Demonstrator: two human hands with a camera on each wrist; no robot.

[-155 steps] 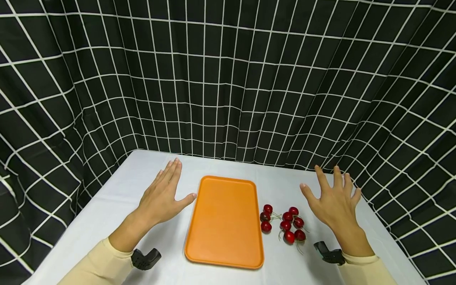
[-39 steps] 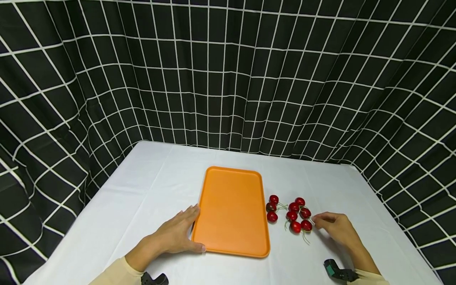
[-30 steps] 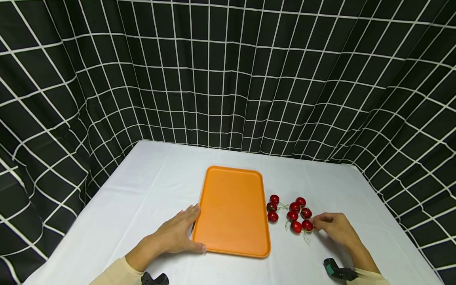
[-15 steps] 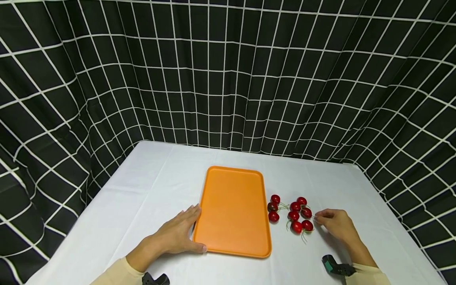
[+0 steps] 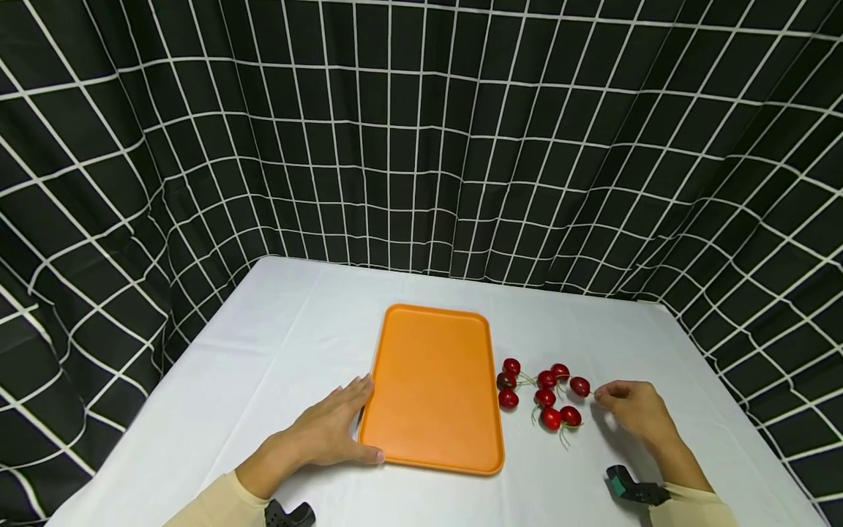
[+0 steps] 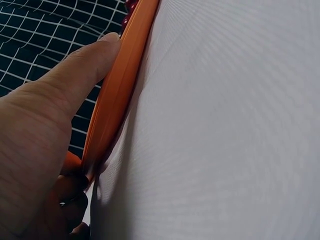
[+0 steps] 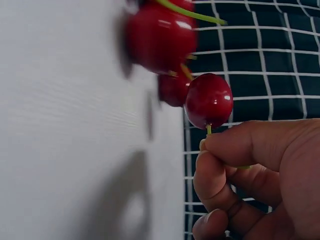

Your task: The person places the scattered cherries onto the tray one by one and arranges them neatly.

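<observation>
The orange tray (image 5: 431,391) lies flat on the white-covered table. My left hand (image 5: 323,432) rests at its near left corner, the thumb along the front rim (image 6: 107,125) and the other fingertips against the left rim. To the tray's right are several red cherries with thin green stems. Between thumb and forefinger, my right hand (image 5: 637,410) pinches the stem of one cherry (image 7: 209,101), its fruit pointing away from the fingertips. Beside it in the right wrist view is a larger-looking cherry (image 7: 162,37), with another partly hidden behind.
A group of 3 cherries (image 5: 507,382) sits right by the tray's right edge. Farther right, more cherries (image 5: 548,399) lie in a loose cluster with crossing stems. Black curtains (image 5: 421,146) with a white grid enclose the table's back and sides.
My right hand has gone from spread above the table to pinching a stem, and has just drawn that cherry rightward out of the cluster. My left hand came down onto the tray's corner earlier.
</observation>
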